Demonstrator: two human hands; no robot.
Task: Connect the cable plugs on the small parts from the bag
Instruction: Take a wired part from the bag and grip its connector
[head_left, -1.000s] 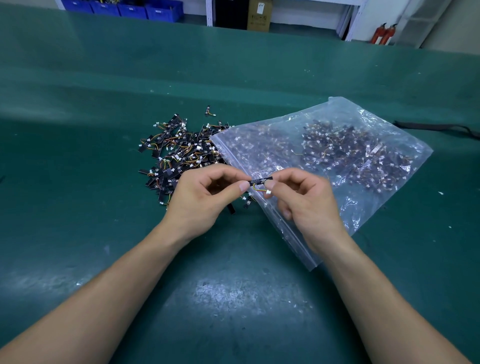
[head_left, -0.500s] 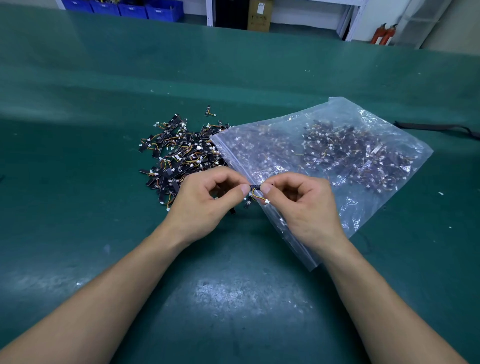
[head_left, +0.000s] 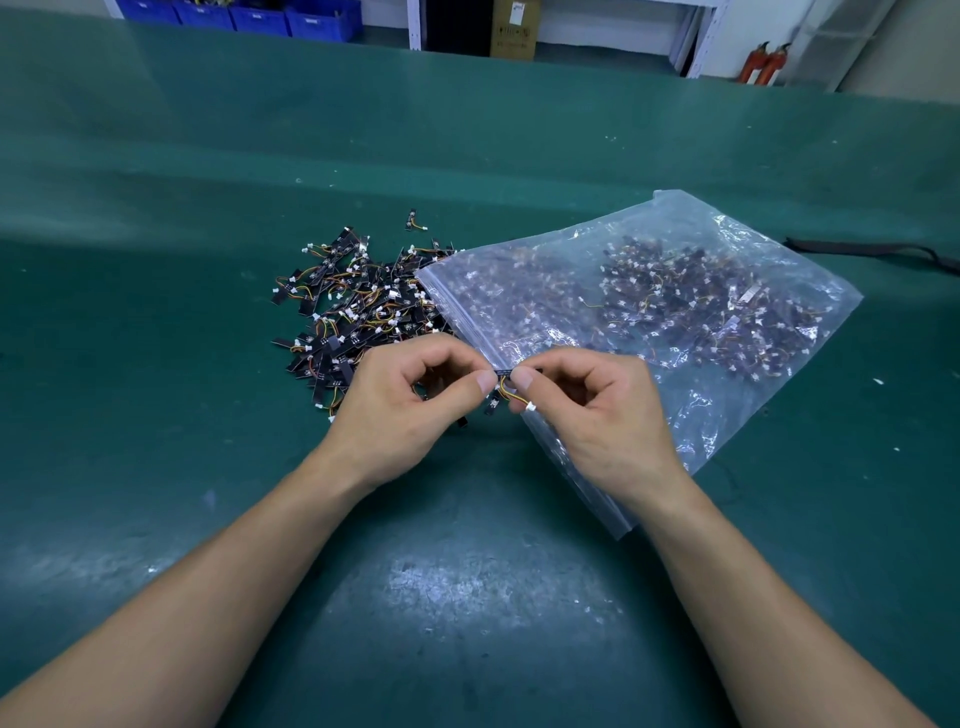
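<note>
Both my hands pinch one small part (head_left: 505, 375), a black strip with orange and yellow wires that end in a white plug (head_left: 531, 408). My left hand (head_left: 405, 410) holds the strip's left end between thumb and forefinger. My right hand (head_left: 597, 415) pinches its right end, and the plug hangs loose under that thumb. A clear plastic bag (head_left: 649, 312) holding many such parts lies on the green table, partly under my right hand. A loose pile of parts (head_left: 358, 306) lies left of the bag's mouth.
The green mat (head_left: 467, 597) covers the whole table. A black strap (head_left: 872, 252) lies at the right edge. Blue bins (head_left: 244, 15), a cardboard box (head_left: 514, 28) and red fire extinguishers (head_left: 763, 62) stand beyond the table's far side.
The hands closed together on the part between one second ago and half a second ago, and the white plug dropped below my right thumb. They have barely moved since.
</note>
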